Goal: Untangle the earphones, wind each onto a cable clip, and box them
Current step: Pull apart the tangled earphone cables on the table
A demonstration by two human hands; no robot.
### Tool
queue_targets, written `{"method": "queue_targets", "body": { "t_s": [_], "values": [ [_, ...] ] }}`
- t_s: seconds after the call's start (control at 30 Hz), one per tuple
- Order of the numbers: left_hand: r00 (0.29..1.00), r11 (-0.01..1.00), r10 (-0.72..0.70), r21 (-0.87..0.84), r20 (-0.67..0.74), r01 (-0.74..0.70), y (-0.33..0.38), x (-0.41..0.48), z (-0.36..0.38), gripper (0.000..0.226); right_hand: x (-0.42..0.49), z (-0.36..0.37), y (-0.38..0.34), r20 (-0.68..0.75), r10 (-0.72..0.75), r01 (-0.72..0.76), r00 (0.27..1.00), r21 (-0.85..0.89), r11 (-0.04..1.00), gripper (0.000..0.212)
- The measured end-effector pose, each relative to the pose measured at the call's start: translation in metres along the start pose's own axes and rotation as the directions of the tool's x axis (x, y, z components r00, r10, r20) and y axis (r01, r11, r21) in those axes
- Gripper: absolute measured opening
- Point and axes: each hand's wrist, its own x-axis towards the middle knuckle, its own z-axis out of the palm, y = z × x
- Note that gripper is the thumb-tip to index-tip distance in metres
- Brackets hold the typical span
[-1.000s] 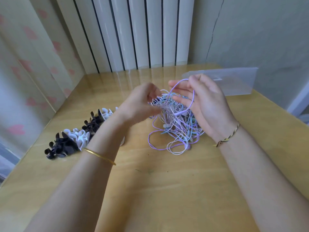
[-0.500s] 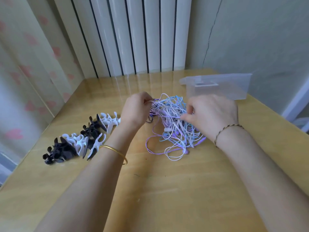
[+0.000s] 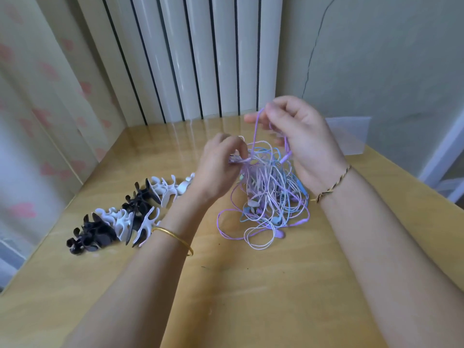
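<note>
Two hands worked the tangled earphones (image 3: pixel 271 197) at the middle of the table (image 3: pixel 251 297). The right hand (image 3: pixel 301 141), low on them a moment before, had pinched and lifted a purple cable (image 3: pixel 255 129), while the left hand (image 3: pixel 218 167) pinched their left side. Untangling seemed barely begun, and the cable clips (image 3: pixel 130 214) waited at left.
</note>
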Motion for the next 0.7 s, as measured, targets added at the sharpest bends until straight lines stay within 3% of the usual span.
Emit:
{"method": "queue_targets", "body": {
  "t_s": [0.13, 0.17, 0.2, 0.23, 0.27, 0.3, 0.33, 0.4, 0.47, 0.6, 0.67, 0.7],
  "values": [
    [0.989, 0.990, -0.126, -0.058, 0.071, 0.130, 0.004, 0.002, -0.001, 0.030, 0.003, 0.001, -0.011, -0.011, 0.115, -0.104, 0.993, 0.363, 0.926, 0.025],
    [0.981, 0.981, -0.176, -0.063, 0.085, 0.181, 0.004, 0.002, -0.001, 0.033, 0.002, -0.001, -0.012, -0.056, 0.103, -0.079, 0.993, 0.320, 0.944, 0.025],
    [0.971, 0.971, -0.222, -0.069, 0.085, 0.228, 0.002, 0.003, 0.000, 0.034, 0.002, -0.004, -0.013, -0.124, 0.046, -0.030, 0.991, 0.128, 0.991, 0.024],
    [0.963, 0.962, -0.259, -0.071, 0.074, 0.264, 0.001, 0.003, 0.000, 0.033, 0.002, -0.008, -0.011, -0.162, -0.052, 0.020, 0.985, -0.197, 0.980, 0.021],
    [0.956, 0.955, -0.286, -0.066, 0.060, 0.289, 0.000, 0.004, 0.000, 0.031, 0.001, -0.013, -0.009, -0.134, -0.141, 0.047, 0.981, -0.540, 0.840, 0.018],
    [0.952, 0.951, -0.301, -0.060, 0.051, 0.304, -0.001, 0.005, -0.001, 0.028, 0.000, -0.016, -0.005, -0.066, -0.158, 0.046, 0.985, -0.790, 0.612, 0.016],
    [0.948, 0.946, -0.316, -0.060, 0.049, 0.318, -0.002, 0.007, 0.000, 0.026, -0.003, -0.018, -0.003, -0.001, -0.097, 0.036, 0.995, -0.923, 0.383, 0.015],
    [0.938, 0.937, -0.342, -0.057, 0.056, 0.345, -0.003, 0.008, -0.001, 0.028, -0.010, -0.017, 0.000, 0.062, 0.065, 0.058, 0.996, -0.996, 0.069, 0.014],
    [0.931, 0.930, -0.362, -0.051, 0.048, 0.364, -0.003, 0.010, -0.003, 0.034, -0.014, -0.015, 0.002, 0.097, 0.117, 0.106, 0.988, -0.992, -0.065, 0.017],
    [0.920, 0.919, -0.393, -0.042, 0.011, 0.393, -0.005, 0.012, -0.006, 0.035, -0.017, -0.016, -0.002, 0.132, 0.130, 0.140, 0.983, -0.989, -0.054, 0.015],
    [0.920, 0.920, -0.390, -0.040, 0.025, 0.391, -0.003, 0.012, -0.006, 0.034, -0.015, -0.016, -0.005, 0.124, 0.125, 0.115, 0.984, -0.990, 0.081, 0.015],
    [0.922, 0.919, -0.385, -0.072, 0.048, 0.388, 0.000, 0.012, -0.007, 0.033, -0.012, -0.016, -0.004, 0.112, 0.109, 0.086, 0.988, -0.972, 0.221, 0.016]
  ]
}}
